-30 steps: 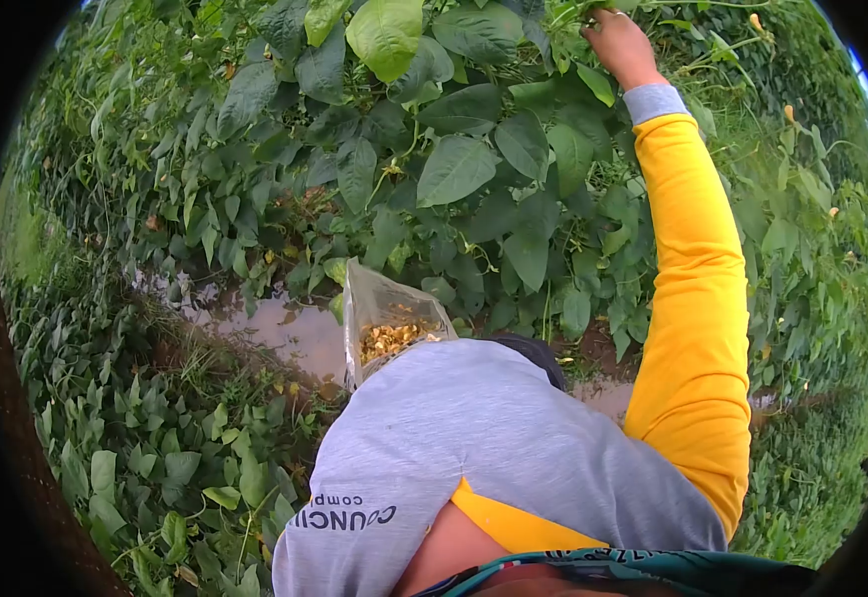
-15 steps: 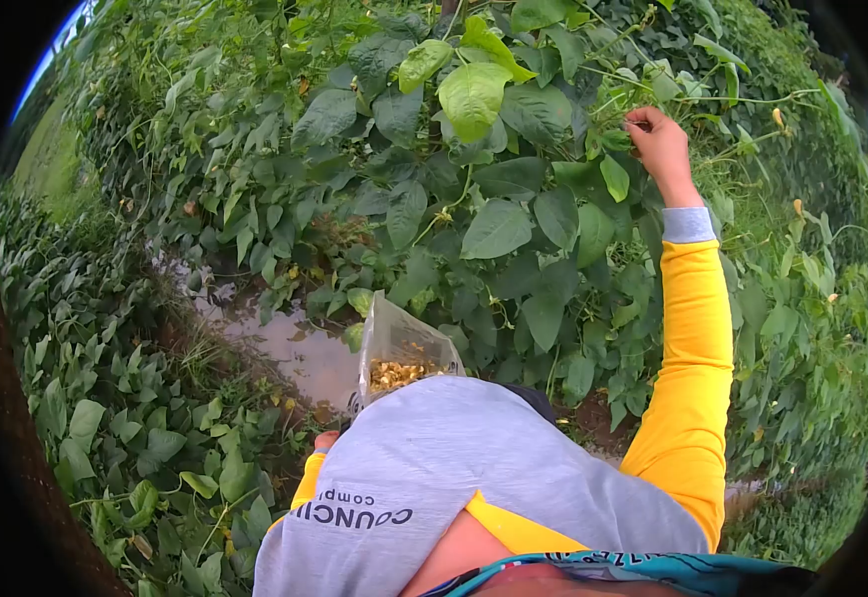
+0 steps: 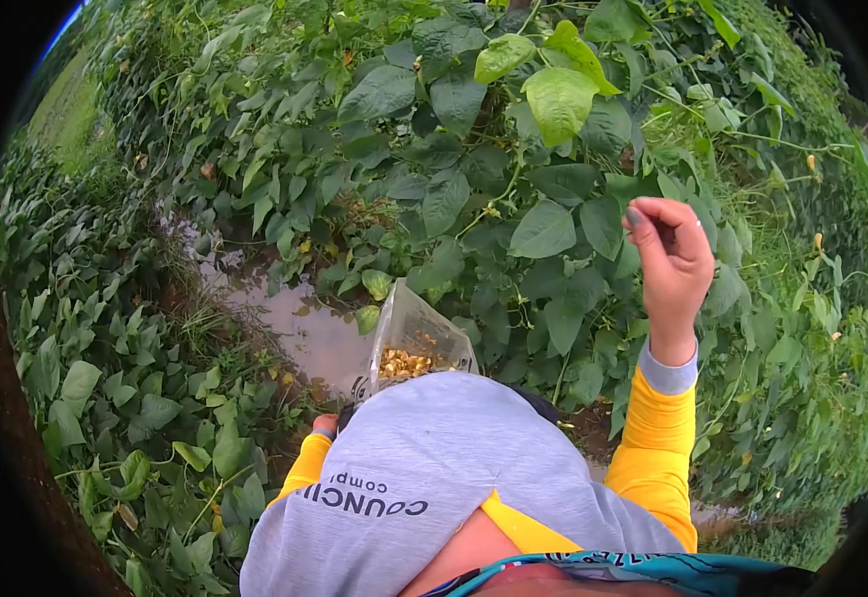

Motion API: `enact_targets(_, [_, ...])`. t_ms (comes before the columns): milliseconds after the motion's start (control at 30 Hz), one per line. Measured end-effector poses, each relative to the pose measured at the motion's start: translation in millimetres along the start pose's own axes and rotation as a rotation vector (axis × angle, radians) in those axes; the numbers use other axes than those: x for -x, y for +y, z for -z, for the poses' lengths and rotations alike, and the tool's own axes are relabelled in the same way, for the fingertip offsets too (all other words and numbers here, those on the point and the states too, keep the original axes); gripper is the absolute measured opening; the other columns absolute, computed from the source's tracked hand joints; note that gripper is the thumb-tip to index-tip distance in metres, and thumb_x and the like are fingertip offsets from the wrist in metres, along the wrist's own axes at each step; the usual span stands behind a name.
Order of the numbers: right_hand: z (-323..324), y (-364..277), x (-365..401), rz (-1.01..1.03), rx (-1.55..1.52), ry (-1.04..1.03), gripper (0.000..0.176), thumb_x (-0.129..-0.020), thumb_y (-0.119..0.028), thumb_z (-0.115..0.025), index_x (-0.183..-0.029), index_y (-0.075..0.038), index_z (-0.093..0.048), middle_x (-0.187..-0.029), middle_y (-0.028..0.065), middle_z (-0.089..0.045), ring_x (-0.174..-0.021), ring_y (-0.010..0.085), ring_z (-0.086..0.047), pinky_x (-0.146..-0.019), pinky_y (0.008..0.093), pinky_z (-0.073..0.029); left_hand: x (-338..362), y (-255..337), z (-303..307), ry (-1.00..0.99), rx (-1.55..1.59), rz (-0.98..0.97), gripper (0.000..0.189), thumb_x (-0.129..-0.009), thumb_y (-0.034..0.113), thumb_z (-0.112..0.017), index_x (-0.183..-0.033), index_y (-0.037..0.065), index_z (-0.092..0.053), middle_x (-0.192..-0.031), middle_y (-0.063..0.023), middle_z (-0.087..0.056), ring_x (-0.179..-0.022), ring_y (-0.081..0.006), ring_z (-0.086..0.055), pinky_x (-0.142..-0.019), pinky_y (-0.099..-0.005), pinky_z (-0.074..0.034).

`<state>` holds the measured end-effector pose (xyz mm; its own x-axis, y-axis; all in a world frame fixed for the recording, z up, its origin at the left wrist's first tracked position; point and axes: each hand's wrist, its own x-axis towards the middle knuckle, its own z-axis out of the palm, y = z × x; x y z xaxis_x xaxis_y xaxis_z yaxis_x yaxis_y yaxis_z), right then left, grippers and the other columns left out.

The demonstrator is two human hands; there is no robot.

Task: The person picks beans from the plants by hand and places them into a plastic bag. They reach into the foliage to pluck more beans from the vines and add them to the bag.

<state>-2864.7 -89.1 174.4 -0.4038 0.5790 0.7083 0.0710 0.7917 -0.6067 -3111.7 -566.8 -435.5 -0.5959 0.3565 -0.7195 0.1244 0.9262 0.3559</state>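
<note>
My right hand (image 3: pixel 675 245) is raised in front of the leafy climbing plants, with thumb and forefinger pinched together. Whatever it may hold is too small or hidden to make out; the fingertips look dark. Below and to the left, a clear plastic bag (image 3: pixel 422 328) stands open at my waist. Small yellow pieces (image 3: pixel 406 364), perhaps blossoms, lie inside it. Only a bit of my left hand (image 3: pixel 325 423) shows beside my grey and yellow top, close to the bag; its fingers are hidden.
Broad green leaves (image 3: pixel 543 231) on vines rise directly ahead. A muddy puddle (image 3: pixel 320 343) runs along the ground between the rows. Low leafy plants (image 3: pixel 160 413) grow at the left. A few yellow flowers (image 3: pixel 818 242) hang among the vines at the right.
My right hand has pulled back from the vine stems and come down toward my body, still pinched. The view has shifted slightly, and the left hand stays by the bag.
</note>
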Motion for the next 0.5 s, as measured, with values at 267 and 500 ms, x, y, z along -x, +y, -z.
enact_targets(267, [-148,13,143,-0.016,-0.046,-0.767,0.014,-0.087,-0.005,-0.072,-0.101,-0.002,-0.073,-0.106,0.0127,-0.074,-0.097,0.0315,-0.07,-0.085,0.0382,-0.056,-2,16,22,0.095,0.053,-0.098,0.022,-0.087,0.027,-0.074,-0.103,0.013,-0.081,-0.107,-0.011,-0.077,-0.102,-0.027,-0.074,-0.094,-0.0374,-0.056])
enact_targets(500, [-134,27,89,-0.401,-0.227,-0.354,0.013,-0.094,-0.003,-0.071,-0.106,0.001,-0.075,-0.1,0.0047,-0.071,-0.079,0.0071,-0.062,-0.071,0.0217,-0.05,-16,-16,30,0.153,0.299,0.072,0.025,-0.085,0.019,-0.077,-0.109,0.01,-0.079,-0.101,-0.0124,-0.079,-0.086,-0.0227,-0.075,-0.083,-0.037,-0.059])
